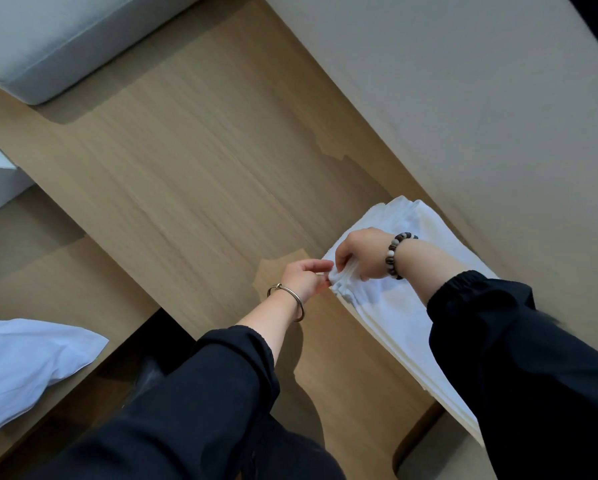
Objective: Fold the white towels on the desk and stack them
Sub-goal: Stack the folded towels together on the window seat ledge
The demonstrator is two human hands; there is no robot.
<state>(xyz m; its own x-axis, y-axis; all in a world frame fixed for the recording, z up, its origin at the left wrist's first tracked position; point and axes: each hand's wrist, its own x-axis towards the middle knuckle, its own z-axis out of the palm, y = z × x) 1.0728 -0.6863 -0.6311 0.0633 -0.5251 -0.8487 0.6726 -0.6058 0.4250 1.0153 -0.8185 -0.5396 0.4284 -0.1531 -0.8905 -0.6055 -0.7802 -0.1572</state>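
- At the right end of the desk [193, 161], against its far edge where it meets the beige wall [429, 81], lies a pile of white towels [387, 306]. The pile runs along that edge, and its near end hangs past the desk's front corner.
- At the pile's corner nearest the middle of the desk, the top layers are gathered into a small bunch [339, 277] lifted slightly off the wood.
- The left hand [302, 277] reaches in over the desk's front edge and pinches that bunch between thumb and fingertips.
- The right hand [359, 252] comes across above the pile from the desk's right end. Its fingers are curled down into the same bunch and grip it just beside the left hand.
- A metal bangle [292, 299] circles the left wrist and a bead bracelet [392, 256] the right. Both forearms wear black sleeves [221, 375] pushed back from the wrists.
- At the desk's far left end sits a grey cushion [58, 39], partly out of view.
- Below the desk's front edge on the left, a crumpled white cloth [27, 355] rests on a lower wooden surface.
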